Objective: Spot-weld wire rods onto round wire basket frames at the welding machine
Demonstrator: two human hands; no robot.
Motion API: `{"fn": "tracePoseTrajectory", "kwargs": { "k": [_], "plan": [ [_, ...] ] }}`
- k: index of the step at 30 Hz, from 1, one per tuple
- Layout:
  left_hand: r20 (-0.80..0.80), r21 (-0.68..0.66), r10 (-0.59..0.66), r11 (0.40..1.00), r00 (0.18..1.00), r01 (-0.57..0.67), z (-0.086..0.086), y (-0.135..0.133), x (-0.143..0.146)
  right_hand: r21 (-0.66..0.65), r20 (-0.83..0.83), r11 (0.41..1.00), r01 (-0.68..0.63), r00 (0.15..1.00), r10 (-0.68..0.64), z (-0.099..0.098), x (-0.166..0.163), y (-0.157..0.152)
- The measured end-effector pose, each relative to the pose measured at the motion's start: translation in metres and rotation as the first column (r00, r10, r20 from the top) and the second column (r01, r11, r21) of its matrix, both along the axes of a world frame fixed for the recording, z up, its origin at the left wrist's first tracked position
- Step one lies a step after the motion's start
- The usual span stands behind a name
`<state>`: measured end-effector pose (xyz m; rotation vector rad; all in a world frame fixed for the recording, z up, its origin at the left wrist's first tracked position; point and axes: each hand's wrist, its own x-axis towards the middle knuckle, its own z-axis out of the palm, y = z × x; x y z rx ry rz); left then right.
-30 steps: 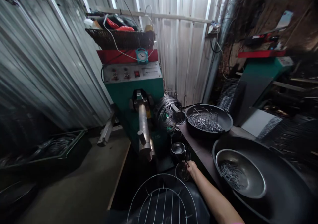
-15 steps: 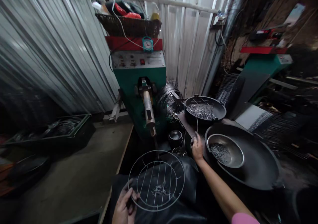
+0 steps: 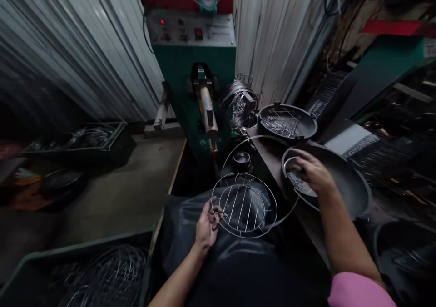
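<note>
Low over my lap is a round wire rack (image 3: 242,211), an outer hoop joined to a smaller ring with several parallel bars. My left hand (image 3: 207,223) is closed on its left rim. A larger plain wire hoop (image 3: 235,146) stands behind and around the rack, partly crossing it. At the hoop's right side, my right hand (image 3: 315,173) is closed and appears to grip it; the fingertips are blurred. Below that hand sits a metal bowl (image 3: 289,161) of short metal pieces, partly hidden by the hand. Dark sheet material (image 3: 190,207) covers my lap.
A green machine (image 3: 194,55) with a horizontal arm (image 3: 207,111) stands ahead. To the right are a large dark pan (image 3: 354,189) and a smaller pan (image 3: 308,127) of wire pieces. Bins of wire parts (image 3: 37,252) stand on the left. A wire coil (image 3: 238,102) hangs beside the machine.
My right hand has moved right and over the bowl, and the large hoop now shows broadside. My left hand has shifted right and up with the rack. The view has tilted down.
</note>
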<state>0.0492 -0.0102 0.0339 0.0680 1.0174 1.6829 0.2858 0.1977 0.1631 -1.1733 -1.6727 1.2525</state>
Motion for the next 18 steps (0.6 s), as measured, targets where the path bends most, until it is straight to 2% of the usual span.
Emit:
{"fn": "tracePoseTrajectory", "kwargs": {
  "k": [1, 3, 5, 7, 11, 15, 17, 18],
  "plan": [
    [0.027, 0.016, -0.004, 1.0, 1.0, 0.003, 0.0, -0.001, 0.001, -0.15, 0.013, 0.984, -0.095, 0.995, 0.098, -0.011, -0.015, 0.001],
    [0.06, 0.049, -0.014, 0.999, 0.998, 0.011, 0.001, -0.003, 0.002, -0.367, 0.013, 0.903, -0.223, 0.969, 0.245, -0.037, -0.046, 0.002],
    [0.064, 0.074, -0.02, 0.997, 0.998, 0.015, 0.001, -0.005, 0.002, -0.486, 0.03, 0.837, -0.252, 0.952, 0.304, -0.062, -0.069, 0.003],
    [0.058, 0.066, -0.013, 0.998, 0.998, 0.009, 0.0, -0.006, 0.002, -0.537, 0.088, 0.814, -0.223, 0.944, 0.317, -0.082, -0.079, 0.005],
    [0.045, 0.001, 0.011, 1.0, 0.999, -0.011, -0.005, -0.008, 0.002, -0.503, 0.215, 0.848, -0.167, 0.927, 0.309, -0.106, -0.071, 0.015],
    [0.025, -0.041, 0.001, 0.999, 1.0, 0.0, -0.008, -0.006, 0.004, -0.398, 0.397, 0.904, -0.159, 0.858, 0.326, -0.113, -0.061, 0.02],
    [0.017, -0.065, -0.002, 0.998, 1.0, 0.003, -0.003, -0.002, 0.005, -0.225, 0.547, 0.96, -0.169, 0.793, 0.268, -0.107, -0.059, 0.016],
    [0.017, -0.084, 0.001, 0.996, 1.0, 0.001, 0.001, 0.0, 0.004, -0.082, 0.614, 0.982, -0.168, 0.768, 0.183, -0.101, -0.058, 0.011]
  ]
}}
